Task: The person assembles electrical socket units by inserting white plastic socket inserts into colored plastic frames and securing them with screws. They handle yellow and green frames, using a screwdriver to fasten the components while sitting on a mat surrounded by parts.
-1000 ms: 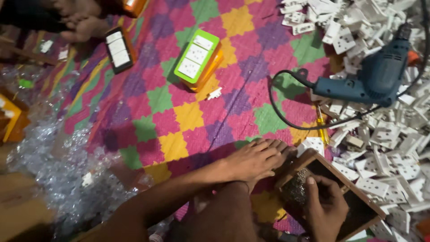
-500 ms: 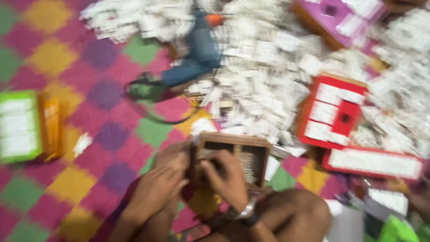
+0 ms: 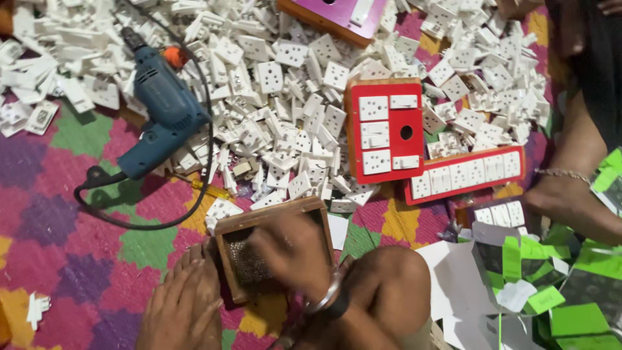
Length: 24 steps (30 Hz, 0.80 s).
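A small open wooden box (image 3: 272, 217) lies on the colourful checked mat in front of me, with something dark and wiry inside. My left hand (image 3: 184, 304) rests flat against the box's left side, fingers together, steadying it. My right hand (image 3: 291, 256), blurred with motion and wearing a metal bangle, is over the box's open top and reaches into it. Whether it grips anything I cannot tell. My bare knee (image 3: 389, 285) is just right of the box.
A blue power drill (image 3: 162, 110) with a black cord lies on a large heap of white socket and switch parts (image 3: 291, 97). Red switch boards (image 3: 382, 129) and a long red strip (image 3: 466, 175) lie right. Another person's foot (image 3: 570, 201) and green-and-white packaging (image 3: 551, 285) are at right.
The view has swung right, from the green boxes to the heap of white parts and red boards. My hands stay at the wooden box, the right one now moving inside it.
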{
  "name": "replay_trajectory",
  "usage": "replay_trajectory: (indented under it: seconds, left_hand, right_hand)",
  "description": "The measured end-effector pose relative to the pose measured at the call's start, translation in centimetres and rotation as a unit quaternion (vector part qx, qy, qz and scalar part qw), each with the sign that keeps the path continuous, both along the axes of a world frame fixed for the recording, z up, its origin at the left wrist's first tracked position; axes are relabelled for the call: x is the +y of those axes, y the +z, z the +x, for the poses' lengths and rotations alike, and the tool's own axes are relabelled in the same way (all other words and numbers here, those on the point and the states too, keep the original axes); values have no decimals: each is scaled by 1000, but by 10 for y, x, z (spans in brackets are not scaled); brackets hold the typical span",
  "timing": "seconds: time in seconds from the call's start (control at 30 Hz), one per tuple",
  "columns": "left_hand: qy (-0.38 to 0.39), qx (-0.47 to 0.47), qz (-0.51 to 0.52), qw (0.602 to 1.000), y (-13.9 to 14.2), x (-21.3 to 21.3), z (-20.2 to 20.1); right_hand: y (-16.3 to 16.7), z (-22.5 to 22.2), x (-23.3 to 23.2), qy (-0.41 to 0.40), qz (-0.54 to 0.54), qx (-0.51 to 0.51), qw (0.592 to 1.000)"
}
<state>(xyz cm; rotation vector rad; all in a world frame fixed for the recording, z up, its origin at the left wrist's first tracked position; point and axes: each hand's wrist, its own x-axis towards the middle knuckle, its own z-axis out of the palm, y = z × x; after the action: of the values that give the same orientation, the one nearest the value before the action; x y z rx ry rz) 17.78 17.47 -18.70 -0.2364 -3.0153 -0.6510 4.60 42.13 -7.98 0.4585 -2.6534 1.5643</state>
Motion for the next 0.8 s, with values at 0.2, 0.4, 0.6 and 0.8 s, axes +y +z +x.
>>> replay_trajectory:
  seconds: [0.2,0.4,0.6,0.8]
  left_hand:
    - [14,3,30,999,3,0,-4]
    - [32,33,56,997,12,-1,-4]
    - [89,142,15,986,82,-17,0]
    - [89,81,-125,985,164,-49,5]
  right_hand:
    - [-4,-105,115,-336,413,84,842]
    - [-13,-151,130,-330,360,-116,865]
    - [29,-96,80,-170,293,143,930]
    - [32,-40,-117,378,228,254,861]
